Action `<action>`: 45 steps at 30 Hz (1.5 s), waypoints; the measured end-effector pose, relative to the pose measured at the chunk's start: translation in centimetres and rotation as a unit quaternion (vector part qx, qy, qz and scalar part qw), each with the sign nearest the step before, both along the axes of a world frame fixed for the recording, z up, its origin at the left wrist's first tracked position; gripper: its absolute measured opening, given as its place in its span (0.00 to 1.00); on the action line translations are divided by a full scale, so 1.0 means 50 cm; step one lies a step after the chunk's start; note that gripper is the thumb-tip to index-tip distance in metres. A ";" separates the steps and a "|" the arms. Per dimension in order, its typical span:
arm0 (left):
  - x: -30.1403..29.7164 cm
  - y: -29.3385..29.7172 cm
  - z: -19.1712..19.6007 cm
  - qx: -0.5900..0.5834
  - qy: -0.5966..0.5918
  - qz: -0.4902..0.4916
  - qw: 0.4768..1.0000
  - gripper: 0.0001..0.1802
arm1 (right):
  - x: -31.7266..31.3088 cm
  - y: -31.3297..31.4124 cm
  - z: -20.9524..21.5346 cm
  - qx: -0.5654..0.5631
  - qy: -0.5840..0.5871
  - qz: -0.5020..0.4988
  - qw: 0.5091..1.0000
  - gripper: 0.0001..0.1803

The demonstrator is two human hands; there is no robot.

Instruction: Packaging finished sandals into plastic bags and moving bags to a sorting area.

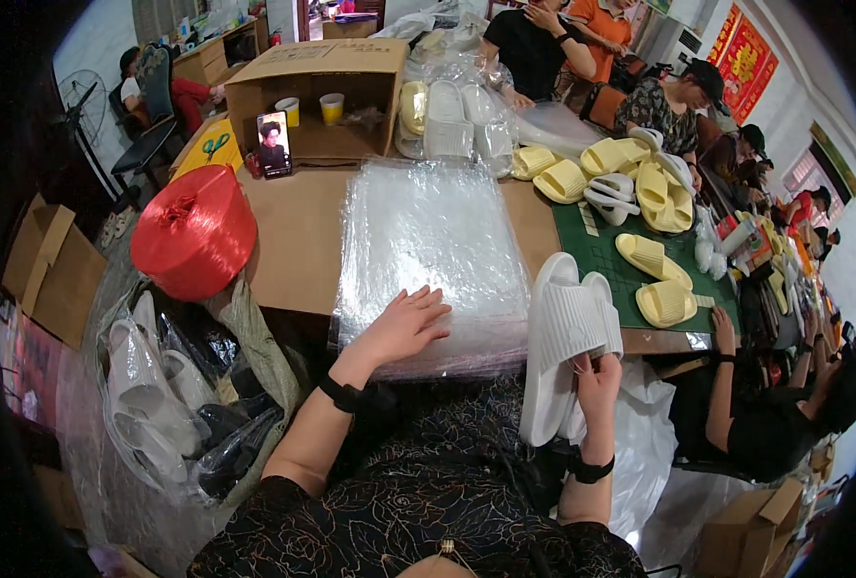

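A thick stack of clear plastic bags (428, 226) lies on the table in front of me. My left hand (404, 326) rests flat on the near part of the stack, its fingers stretched out and nothing in them. At the table's front edge, right of the stack, my right hand (596, 380) grips a pair of white slides (568, 323) held together upright. Its fingers go in under the ribbed straps. Part of the second slide is hidden behind the first.
A big red twine roll (194, 231) stands left, beside a propped phone (274, 144) and an open cardboard box (317, 96). Bagged slides (447, 120) lie behind the stack. Yellow slides (654, 260) rest on a green mat (592, 250). A sack of bagged slides (158, 395) stands lower left. Co-workers sit right.
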State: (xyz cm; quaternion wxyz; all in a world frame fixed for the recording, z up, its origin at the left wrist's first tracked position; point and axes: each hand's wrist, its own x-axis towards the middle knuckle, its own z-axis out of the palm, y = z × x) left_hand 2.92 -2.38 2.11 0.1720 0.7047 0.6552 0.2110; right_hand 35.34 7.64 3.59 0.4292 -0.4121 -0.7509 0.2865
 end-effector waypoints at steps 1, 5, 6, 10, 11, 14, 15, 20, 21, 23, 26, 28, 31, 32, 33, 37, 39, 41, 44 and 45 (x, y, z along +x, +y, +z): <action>-0.002 0.002 0.000 -0.017 -0.018 0.001 1.000 0.23 | -0.002 -0.004 0.007 0.044 0.009 0.023 0.999 0.16; -0.015 0.014 -0.014 -0.031 -0.070 -0.030 0.997 0.22 | 0.007 -0.018 0.016 -0.021 0.022 0.027 0.999 0.15; -0.015 0.012 -0.012 -0.024 -0.137 0.000 0.990 0.21 | 0.004 -0.021 0.019 -0.016 0.027 0.027 0.999 0.14; -0.022 0.022 0.000 -0.046 -0.371 0.096 0.922 0.18 | -0.016 -0.064 0.072 -0.063 -0.049 0.026 0.996 0.12; -0.021 0.028 -0.006 -0.045 -0.371 0.096 0.923 0.18 | -0.021 -0.070 0.075 -0.062 -0.049 0.027 0.997 0.12; -0.015 0.048 -0.010 -0.029 -0.420 0.189 0.887 0.17 | -0.028 -0.079 0.076 0.001 -0.128 0.167 0.978 0.15; -0.014 0.049 -0.003 0.005 -0.412 0.188 0.892 0.16 | -0.034 -0.084 0.080 0.004 -0.128 0.166 0.978 0.15; -0.001 0.049 0.023 0.063 -0.424 0.199 0.881 0.14 | -0.056 -0.099 0.100 -0.048 -0.182 0.201 0.961 0.15; 0.000 0.048 0.028 0.077 -0.418 0.182 0.886 0.14 | -0.057 -0.097 0.099 -0.065 -0.217 0.207 0.952 0.15; 0.002 0.045 0.042 0.091 -0.412 0.165 0.891 0.13 | -0.067 -0.099 0.110 -0.032 -0.219 0.213 0.952 0.15; 0.007 0.044 0.045 0.059 -0.381 0.146 0.911 0.13 | -0.073 -0.098 0.115 0.008 -0.226 0.225 0.948 0.16; 0.006 0.047 0.043 0.032 -0.391 0.148 0.908 0.13 | -0.077 -0.099 0.120 0.015 -0.230 0.231 0.945 0.16; 0.004 0.049 0.041 0.014 -0.388 0.125 0.913 0.13 | -0.086 -0.092 0.122 0.040 -0.209 0.242 0.947 0.15; 0.009 0.045 0.040 0.043 -0.376 0.119 0.918 0.14 | -0.083 -0.082 0.101 0.032 -0.236 0.210 0.948 0.14; 0.012 0.043 0.040 0.073 -0.363 0.114 0.922 0.14 | -0.083 -0.071 0.084 0.024 -0.262 0.178 0.948 0.13; 0.012 0.032 0.034 0.143 -0.257 0.071 0.953 0.15 | -0.082 -0.058 0.049 0.066 -0.297 0.127 0.944 0.14; 0.024 0.028 0.046 0.165 -0.196 0.059 0.965 0.15 | -0.086 -0.059 0.041 0.071 -0.297 0.137 0.942 0.15; 0.041 0.021 0.063 0.187 -0.136 0.046 0.972 0.16 | -0.097 -0.069 0.041 0.076 -0.298 0.147 0.940 0.15; 0.065 0.017 0.066 0.234 -0.054 0.031 0.970 0.14 | -0.123 -0.071 0.045 0.099 -0.231 0.144 0.957 0.15; 0.070 0.015 0.067 0.234 -0.054 0.030 0.970 0.14 | -0.129 -0.060 0.042 0.099 -0.231 0.143 0.957 0.15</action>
